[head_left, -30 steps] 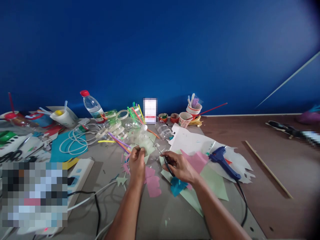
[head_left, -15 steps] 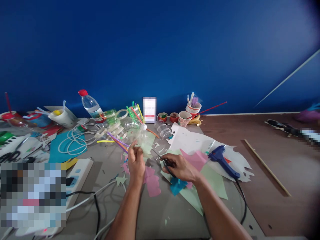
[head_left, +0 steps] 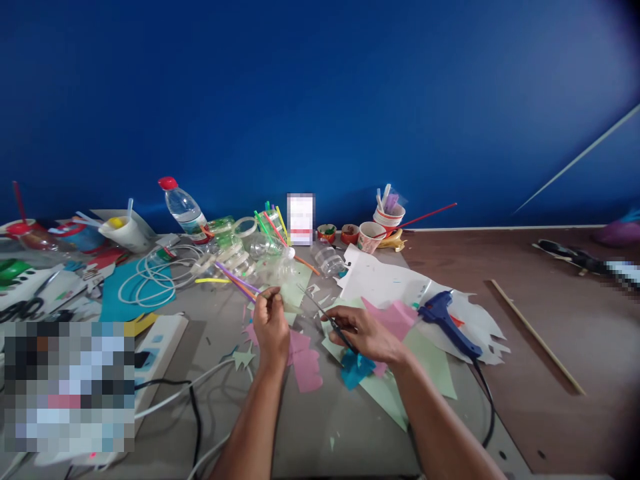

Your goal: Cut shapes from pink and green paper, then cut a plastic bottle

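Note:
Between the thumb and fingers of my left hand (head_left: 271,328) is a thin see-through plastic piece (head_left: 293,303); its outline is hard to make out. My right hand (head_left: 361,331) is closed around the dark handles of a pair of scissors (head_left: 313,299). Their slim blades point up and left, close to the plastic piece; I cannot tell whether they touch it. Pink paper pieces (head_left: 306,370) lie on the table below and between my hands. A crumpled blue paper scrap (head_left: 357,370) lies just under my right hand, on pale green paper (head_left: 430,363).
A blue glue gun (head_left: 447,323) with a black cord rests on torn white paper (head_left: 370,273) at right. Clear plastic bottles (head_left: 327,259), straws and paper cups (head_left: 371,237) stand or lie behind. A power strip (head_left: 163,343) with cables is at left; a wooden stick (head_left: 537,337) lies far right.
The scissor blades have swung up slightly and look a little more apart. My right hand's fingers have loosened somewhat on the handles. My left hand stays almost in place.

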The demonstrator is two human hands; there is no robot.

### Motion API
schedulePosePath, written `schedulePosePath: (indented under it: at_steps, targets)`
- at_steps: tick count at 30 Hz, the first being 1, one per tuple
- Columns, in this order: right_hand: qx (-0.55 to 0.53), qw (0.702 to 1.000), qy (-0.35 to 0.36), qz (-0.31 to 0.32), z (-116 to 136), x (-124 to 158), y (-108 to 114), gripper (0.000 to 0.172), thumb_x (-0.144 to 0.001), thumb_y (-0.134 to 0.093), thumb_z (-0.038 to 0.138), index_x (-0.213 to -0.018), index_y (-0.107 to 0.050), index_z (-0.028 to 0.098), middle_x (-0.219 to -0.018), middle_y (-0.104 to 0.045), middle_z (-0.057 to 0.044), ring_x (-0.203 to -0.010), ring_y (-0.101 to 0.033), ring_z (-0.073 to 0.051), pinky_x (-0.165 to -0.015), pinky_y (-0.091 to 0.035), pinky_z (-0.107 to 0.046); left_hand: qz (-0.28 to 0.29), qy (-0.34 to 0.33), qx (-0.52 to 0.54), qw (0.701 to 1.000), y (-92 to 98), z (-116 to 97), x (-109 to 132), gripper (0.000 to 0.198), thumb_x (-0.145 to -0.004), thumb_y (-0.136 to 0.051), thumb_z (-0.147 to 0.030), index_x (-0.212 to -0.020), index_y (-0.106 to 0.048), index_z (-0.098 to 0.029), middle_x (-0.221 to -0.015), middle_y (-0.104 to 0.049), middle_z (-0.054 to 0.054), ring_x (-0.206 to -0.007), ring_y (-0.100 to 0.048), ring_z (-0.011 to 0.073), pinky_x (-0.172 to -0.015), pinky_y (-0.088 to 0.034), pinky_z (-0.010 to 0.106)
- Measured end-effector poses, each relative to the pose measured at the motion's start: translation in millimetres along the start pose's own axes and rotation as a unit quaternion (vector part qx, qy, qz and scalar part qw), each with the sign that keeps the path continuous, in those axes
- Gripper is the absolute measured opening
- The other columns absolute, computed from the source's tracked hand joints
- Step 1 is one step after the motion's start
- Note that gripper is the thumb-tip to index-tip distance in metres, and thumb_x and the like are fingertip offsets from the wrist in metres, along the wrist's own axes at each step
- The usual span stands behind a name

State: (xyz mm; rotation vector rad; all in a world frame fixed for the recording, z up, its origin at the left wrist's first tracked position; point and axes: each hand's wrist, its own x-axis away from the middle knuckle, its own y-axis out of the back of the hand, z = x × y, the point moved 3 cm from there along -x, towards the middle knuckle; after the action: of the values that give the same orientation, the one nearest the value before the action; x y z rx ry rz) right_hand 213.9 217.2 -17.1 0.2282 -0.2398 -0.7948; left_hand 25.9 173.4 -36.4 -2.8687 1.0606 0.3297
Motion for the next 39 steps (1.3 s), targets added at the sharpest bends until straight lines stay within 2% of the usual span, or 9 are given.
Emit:
schedulePosePath:
  at_steps: [5, 10, 17, 26, 39]
  targets:
    - [0.031, 0.999, 0.007, 0.022, -4, 0, -3, 0.027, -0.076, -0.064, 0.028, -0.099, -0.067, 0.015, -0.061, -0.042, 0.004, -0.058, -0.036, -0.010, -0.051, -0.029, -0.022, 0.008, -0.002, -0.025, 1.000, -0.5, -4, 2, 0.021, -0.083, -0.057, -0.041, -0.090, -0.062, -0.021, -0.090, -0.065, 0.006, -0.085, -0.060, 0.0199, -0.078, -0.045, 0.030]
    - [0.065, 0.997, 0.032, 0.003, -9, -2, -4, 0.026, -0.076, -0.066, 0.030, -0.099, -0.068, 0.017, -0.065, -0.049, 0.002, -0.059, -0.039, -0.011, -0.051, -0.029, -0.022, 0.056, 0.003, -0.043, 0.998, -6.5, -14, 7, 0.017, -0.082, -0.058, -0.035, -0.088, -0.065, -0.021, -0.088, -0.066, 0.006, -0.083, -0.060, 0.0198, -0.076, -0.046, 0.030]
    - [0.078, 0.997, 0.027, -0.003, -7, -2, -4, 0.026, -0.077, -0.065, 0.031, -0.097, -0.068, 0.016, -0.064, -0.048, 0.002, -0.059, -0.038, -0.010, -0.051, -0.030, -0.021, 0.078, 0.032, 0.013, 0.996, -13.3, -2, 8, 0.026, -0.078, -0.063, -0.035, -0.099, -0.056, -0.019, -0.083, -0.065, 0.005, -0.078, -0.063, 0.0182, -0.072, -0.048, 0.029]
    - [0.100, 0.995, 0.013, 0.000, -8, -2, -5, 0.028, -0.077, -0.064, 0.029, -0.101, -0.067, 0.016, -0.067, -0.052, 0.002, -0.061, -0.041, -0.010, -0.054, -0.032, -0.021, 0.084, 0.022, 0.009, 0.996, -12.6, -1, 7, 0.028, -0.079, -0.061, -0.034, -0.102, -0.053, -0.019, -0.074, -0.062, 0.002, -0.065, -0.059, 0.0144, -0.062, -0.046, 0.026]
    - [0.067, 0.998, 0.015, 0.005, -11, -4, -5, 0.027, -0.077, -0.064, 0.030, -0.099, -0.067, 0.015, -0.064, -0.045, 0.004, -0.061, -0.037, -0.010, -0.052, -0.029, -0.021, 0.086, 0.062, 0.035, 0.994, -13.4, -8, 8, 0.029, -0.075, -0.064, -0.031, -0.100, -0.055, -0.019, -0.075, -0.064, 0.002, -0.068, -0.060, 0.0145, -0.065, -0.047, 0.026]
